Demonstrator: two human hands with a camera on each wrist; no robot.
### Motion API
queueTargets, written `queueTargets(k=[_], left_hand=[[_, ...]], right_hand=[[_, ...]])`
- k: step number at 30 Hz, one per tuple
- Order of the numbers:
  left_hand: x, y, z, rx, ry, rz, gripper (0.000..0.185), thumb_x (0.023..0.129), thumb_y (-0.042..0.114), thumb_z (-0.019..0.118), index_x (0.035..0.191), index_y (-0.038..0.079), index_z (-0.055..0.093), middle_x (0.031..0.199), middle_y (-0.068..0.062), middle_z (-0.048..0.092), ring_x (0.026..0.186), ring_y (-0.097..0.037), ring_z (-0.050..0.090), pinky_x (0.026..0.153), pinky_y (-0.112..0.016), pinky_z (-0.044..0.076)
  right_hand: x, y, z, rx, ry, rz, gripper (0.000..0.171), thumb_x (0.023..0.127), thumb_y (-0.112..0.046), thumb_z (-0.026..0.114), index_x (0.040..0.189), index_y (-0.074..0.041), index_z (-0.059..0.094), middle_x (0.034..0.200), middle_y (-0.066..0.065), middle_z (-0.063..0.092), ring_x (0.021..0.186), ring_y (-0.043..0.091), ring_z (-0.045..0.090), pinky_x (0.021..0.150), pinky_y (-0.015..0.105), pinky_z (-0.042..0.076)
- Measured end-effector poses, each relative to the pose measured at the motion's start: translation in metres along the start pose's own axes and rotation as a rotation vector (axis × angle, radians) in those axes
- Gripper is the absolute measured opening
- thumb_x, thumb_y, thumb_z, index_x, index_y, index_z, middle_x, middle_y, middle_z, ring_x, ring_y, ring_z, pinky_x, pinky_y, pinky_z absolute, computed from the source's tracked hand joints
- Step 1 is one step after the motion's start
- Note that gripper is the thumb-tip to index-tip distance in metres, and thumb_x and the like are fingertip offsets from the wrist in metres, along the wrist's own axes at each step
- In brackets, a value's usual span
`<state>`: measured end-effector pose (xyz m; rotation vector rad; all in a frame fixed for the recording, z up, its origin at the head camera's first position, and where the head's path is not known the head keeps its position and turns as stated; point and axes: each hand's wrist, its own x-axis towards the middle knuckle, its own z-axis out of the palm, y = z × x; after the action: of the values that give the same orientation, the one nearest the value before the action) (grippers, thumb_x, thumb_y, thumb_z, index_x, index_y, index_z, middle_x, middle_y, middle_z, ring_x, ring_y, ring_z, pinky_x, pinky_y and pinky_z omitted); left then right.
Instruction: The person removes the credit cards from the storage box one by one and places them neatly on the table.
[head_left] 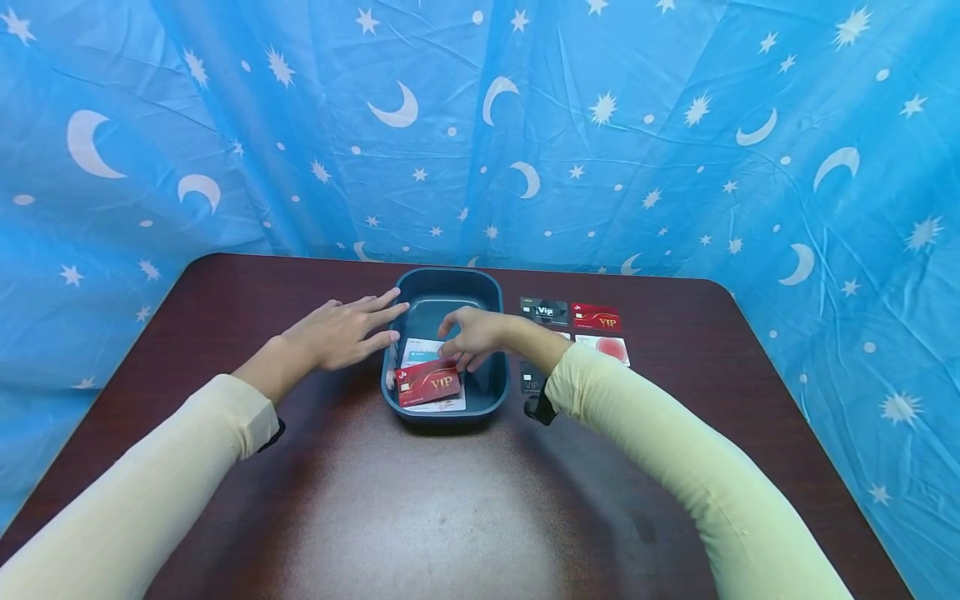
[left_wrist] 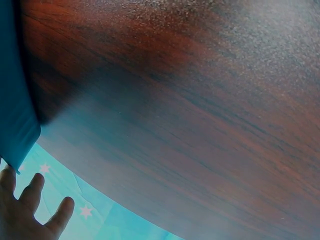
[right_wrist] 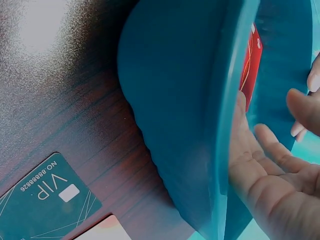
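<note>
A dark blue plastic bin [head_left: 498, 400] stands on the table, with a red VIP card [head_left: 429, 383] lying over white cards [head_left: 422, 346] at its near left. My left hand [head_left: 341, 331] has its fingers spread and fairly straight at the bin's left rim. Reaching in over the right rim, my right hand [head_left: 474, 336] has its fingers beside the red card's right end. In the right wrist view the thumb stands apart from the other fingers, and part of the red card [right_wrist: 254, 65] shows behind the rim.
Right of the bin several cards lie on the table: a black Vip card [head_left: 545, 311], a red VIP card [head_left: 597, 317], a white card with a pink circle [head_left: 604, 347] and a dark VIP card [head_left: 531, 382]. A blue star-and-moon curtain [head_left: 450, 208] hangs behind the table [head_left: 420, 500].
</note>
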<state>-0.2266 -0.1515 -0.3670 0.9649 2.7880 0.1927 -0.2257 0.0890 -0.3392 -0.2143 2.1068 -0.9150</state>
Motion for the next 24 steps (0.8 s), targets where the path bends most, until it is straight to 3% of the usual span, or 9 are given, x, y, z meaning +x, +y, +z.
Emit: queueTargets(k=[10,14,24], left_hand=[[0.0,0.002,0.0,0.018,0.004,-0.007,0.061,0.104,0.044,0.047,0.156,0.015,0.034,0.163,-0.015,0.022,0.143,-0.042,0.033,0.105,-0.072,0.029],[0.0,0.002,0.0,0.016,0.002,-0.006,0.061,0.103,0.044,0.047,0.156,0.015,0.034,0.163,-0.015,0.022,0.143,-0.042,0.033,0.105,-0.072,0.029],[0.002,0.001,0.0,0.008,-0.015,-0.025,0.064,0.102,0.047,0.046,0.157,0.016,0.033,0.163,-0.015,0.022,0.144,-0.043,0.03,0.107,-0.073,0.026]], right_hand=[[0.002,0.001,0.008,-0.165,0.06,-0.106,0.021,0.1,-0.001,0.056,0.121,0.001,0.059,0.098,0.015,0.065,0.073,0.019,0.065,0.071,0.03,0.059],[0.001,0.001,0.009,-0.188,0.077,-0.145,0.019,0.099,0.002,0.055,0.117,0.002,0.062,0.096,0.015,0.067,0.072,0.024,0.069,0.068,0.03,0.058],[-0.013,0.004,-0.009,-0.213,0.151,-0.22,0.022,0.101,0.003,0.052,0.116,0.005,0.068,0.114,0.017,0.068,0.074,0.02,0.071,0.073,0.03,0.059]])
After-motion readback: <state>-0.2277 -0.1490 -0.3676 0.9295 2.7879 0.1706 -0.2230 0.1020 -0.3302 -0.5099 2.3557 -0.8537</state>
